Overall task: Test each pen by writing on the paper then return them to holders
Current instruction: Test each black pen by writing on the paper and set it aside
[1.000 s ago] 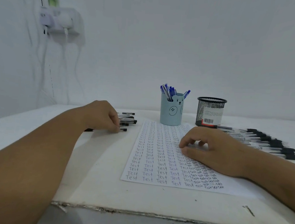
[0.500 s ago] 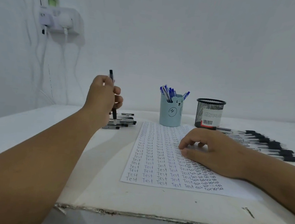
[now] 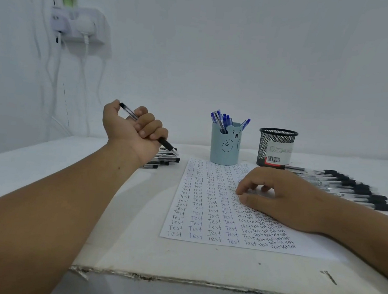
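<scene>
Gripping a black pen (image 3: 147,128) mid-left of frame, left hand (image 3: 134,131) fingers clamped round it, tip angled toward the paper (image 3: 206,206) to write. Right hand (image 3: 282,199) rests there, fingers loosely curled, probably pinning the sheet; holders (image 3: 224,147) sit behind.

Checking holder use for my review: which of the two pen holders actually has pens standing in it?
The light blue bear-face cup; blue pens stick out of it. No pens rise above the black mesh holder's rim.
</scene>
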The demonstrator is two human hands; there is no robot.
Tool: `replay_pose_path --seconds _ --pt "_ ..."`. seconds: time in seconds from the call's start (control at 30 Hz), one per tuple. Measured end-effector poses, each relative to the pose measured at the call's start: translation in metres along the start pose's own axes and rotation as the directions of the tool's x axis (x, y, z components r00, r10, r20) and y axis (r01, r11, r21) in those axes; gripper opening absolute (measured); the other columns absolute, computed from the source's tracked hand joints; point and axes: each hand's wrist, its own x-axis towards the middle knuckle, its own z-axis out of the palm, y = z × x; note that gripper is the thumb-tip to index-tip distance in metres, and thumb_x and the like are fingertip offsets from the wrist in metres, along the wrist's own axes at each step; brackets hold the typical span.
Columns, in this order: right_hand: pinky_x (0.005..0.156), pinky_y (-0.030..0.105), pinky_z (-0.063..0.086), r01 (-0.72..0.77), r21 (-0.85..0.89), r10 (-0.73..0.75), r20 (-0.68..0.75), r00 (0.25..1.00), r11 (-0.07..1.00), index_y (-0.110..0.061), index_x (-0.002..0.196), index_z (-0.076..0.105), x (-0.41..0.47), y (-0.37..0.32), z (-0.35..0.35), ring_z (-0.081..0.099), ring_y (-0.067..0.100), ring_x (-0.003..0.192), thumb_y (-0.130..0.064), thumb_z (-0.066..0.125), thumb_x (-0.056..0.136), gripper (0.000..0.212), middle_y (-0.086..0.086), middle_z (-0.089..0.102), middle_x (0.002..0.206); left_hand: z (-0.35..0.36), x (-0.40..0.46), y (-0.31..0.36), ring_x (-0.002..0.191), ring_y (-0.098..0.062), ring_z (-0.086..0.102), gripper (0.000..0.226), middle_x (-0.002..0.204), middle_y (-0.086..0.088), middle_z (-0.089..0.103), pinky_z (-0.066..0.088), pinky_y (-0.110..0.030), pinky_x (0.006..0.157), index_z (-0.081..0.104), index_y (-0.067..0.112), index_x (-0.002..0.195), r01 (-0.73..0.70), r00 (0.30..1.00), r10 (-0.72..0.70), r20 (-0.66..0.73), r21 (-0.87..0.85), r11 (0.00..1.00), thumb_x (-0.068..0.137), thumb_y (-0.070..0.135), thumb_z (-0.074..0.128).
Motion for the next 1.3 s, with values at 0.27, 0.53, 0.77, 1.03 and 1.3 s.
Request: replay_pose_path --seconds 0.27,0.53,0.77,1.03,1.3 --pt "0.092 0.025 0.049 0.008 -0.013 -0.008 -0.013 1.000 1.000 -0.039 0.095 0.070 0.001 -0.001 0.000 0.058 -0.002 0.103 -0.043 0.069 0.090 0.007 -0.029 0.064 0.101 0.002 -0.003 -0.002 0.040 -0.013 0.016 0.020 0.051 0.006 0.019 0.019 -0.021 0.044 0.037 0.017 0.060 0.021 0.998 -0.023 0.064 0.027 0.999 0.073 0.032 0.040" --pt "0.088 0.024 0.050 -0.006 -0.024 0.005 -0.019 1.000 1.000 -0.040 0.097 0.070 0.001 -0.001 -0.001 0.060 -0.004 0.099 -0.044 0.068 0.090 0.009 -0.028 0.066 0.098 0.009 -0.003 -0.016 0.074 -0.020 0.059 0.039 0.068 0.002 0.055 0.034 -0.033 0.070 0.040 0.020 0.071 0.088 0.992 -0.112 0.051 0.351 0.932 0.099 0.045 0.033" --pt "0.071 0.018 0.048 0.004 0.025 0.008 -0.441 0.898 1.000 -0.035 0.104 0.063 0.001 -0.002 -0.001 0.061 0.004 0.076 -0.041 0.069 0.088 0.018 -0.011 0.066 0.079 0.018 -0.017 -0.047 0.071 -0.020 0.062 0.031 0.081 -0.007 0.067 0.058 -0.027 0.067 0.053 0.011 0.087 0.077 0.973 -0.194 0.127 0.614 0.786 0.105 0.035 0.045" --pt "0.060 0.032 0.043 -0.084 -0.201 -0.010 -0.426 0.905 0.976 -0.030 0.097 0.079 0.001 -0.008 -0.007 0.044 0.007 0.053 -0.041 0.077 0.084 0.017 -0.012 0.046 0.054 0.022 -0.033 -0.070 0.106 -0.038 0.070 0.029 0.122 -0.027 0.066 0.059 -0.033 0.090 0.064 0.001 0.100 0.018 0.897 -0.321 0.304 0.701 0.713 0.083 0.024 0.062" --pt "0.061 0.035 0.051 -0.184 0.025 0.174 -0.463 0.869 0.983 -0.023 0.071 0.059 -0.002 -0.009 -0.007 0.052 0.013 0.049 -0.034 0.061 0.077 0.012 -0.011 0.057 0.051 0.004 -0.029 -0.057 0.104 -0.002 0.067 0.044 0.106 0.011 0.074 0.052 -0.037 0.099 0.072 0.035 0.113 -0.308 0.889 -0.320 0.326 0.945 0.108 0.072 0.049 0.076"
